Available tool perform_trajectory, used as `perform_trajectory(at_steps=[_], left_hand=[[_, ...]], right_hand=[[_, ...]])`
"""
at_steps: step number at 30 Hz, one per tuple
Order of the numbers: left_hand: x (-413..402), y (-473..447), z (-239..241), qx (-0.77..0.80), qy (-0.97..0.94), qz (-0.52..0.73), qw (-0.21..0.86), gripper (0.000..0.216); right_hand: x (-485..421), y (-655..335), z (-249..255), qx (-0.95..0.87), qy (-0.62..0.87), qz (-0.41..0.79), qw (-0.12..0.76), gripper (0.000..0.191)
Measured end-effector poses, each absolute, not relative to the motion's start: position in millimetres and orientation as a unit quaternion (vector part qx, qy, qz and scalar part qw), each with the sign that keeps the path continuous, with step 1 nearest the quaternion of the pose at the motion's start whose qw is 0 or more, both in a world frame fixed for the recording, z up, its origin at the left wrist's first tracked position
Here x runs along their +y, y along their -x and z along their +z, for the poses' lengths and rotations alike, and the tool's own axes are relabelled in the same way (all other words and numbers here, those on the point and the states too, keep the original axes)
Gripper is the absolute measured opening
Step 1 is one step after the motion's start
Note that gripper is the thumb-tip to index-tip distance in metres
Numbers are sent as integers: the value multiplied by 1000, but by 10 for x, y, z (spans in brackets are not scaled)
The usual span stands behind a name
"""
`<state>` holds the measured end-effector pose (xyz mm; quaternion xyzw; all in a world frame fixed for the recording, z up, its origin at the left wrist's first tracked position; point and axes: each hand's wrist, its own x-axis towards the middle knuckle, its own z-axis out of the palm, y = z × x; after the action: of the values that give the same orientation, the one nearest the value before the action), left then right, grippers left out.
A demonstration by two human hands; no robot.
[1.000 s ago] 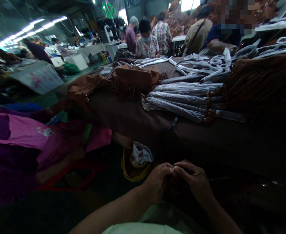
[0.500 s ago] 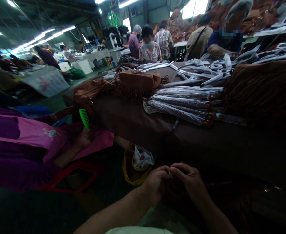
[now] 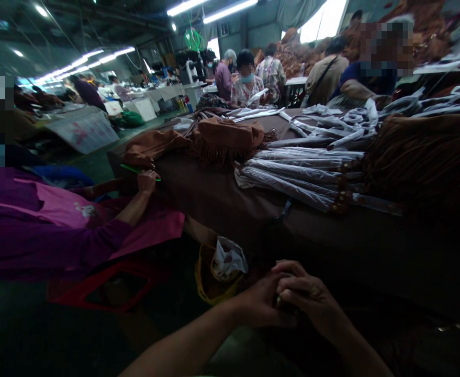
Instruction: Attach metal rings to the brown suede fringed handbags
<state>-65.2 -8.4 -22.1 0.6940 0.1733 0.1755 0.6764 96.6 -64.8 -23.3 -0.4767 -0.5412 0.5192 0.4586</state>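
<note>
Low in front of me, by the near side of the table, my two hands work close together. My left hand (image 3: 258, 302) reaches in from the left, its curled fingers partly hidden behind the other hand. Over it, my right hand (image 3: 307, 294) bends its fingers round a small brass-coloured metal ring (image 3: 279, 300), of which only a bit shows. Deep shadow lies under both hands, so anything else in them cannot be made out.
A dark brown table (image 3: 214, 193) carries paper-wrapped straps (image 3: 292, 175) and fringed brown bags (image 3: 230, 133). Below stands a yellow basket (image 3: 202, 283) with a white plastic bag (image 3: 230, 259). On my left, a co-worker in a pink apron (image 3: 65, 204) sits on a red stool (image 3: 135, 288), holding a green comb (image 3: 130, 168).
Both my hands were pinching the ring by its edge; now they overlap, my right fingers folded over my left hand. The co-worker's comb has moved up to the brown bag at the table's edge.
</note>
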Motion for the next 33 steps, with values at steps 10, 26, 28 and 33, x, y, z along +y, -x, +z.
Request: perform_trajectory(at_steps=[10,26,28,33], left_hand=[[239,679,-330,164,-644,-46,746,62],[110,587,-706,199,-399,32,894,52],[103,607,-729,195,-388,43,900,48],[16,561,-724,215,-358,111,902,48]], right_hand=[[-541,-1110,-223,-552,349,592,472,13],[-807,-1116,-479,-564,434,569,412,36],[-813,-1105,-473,-565,434,566,414,32],[-834,-950,-512,-452,462,576,500,52]])
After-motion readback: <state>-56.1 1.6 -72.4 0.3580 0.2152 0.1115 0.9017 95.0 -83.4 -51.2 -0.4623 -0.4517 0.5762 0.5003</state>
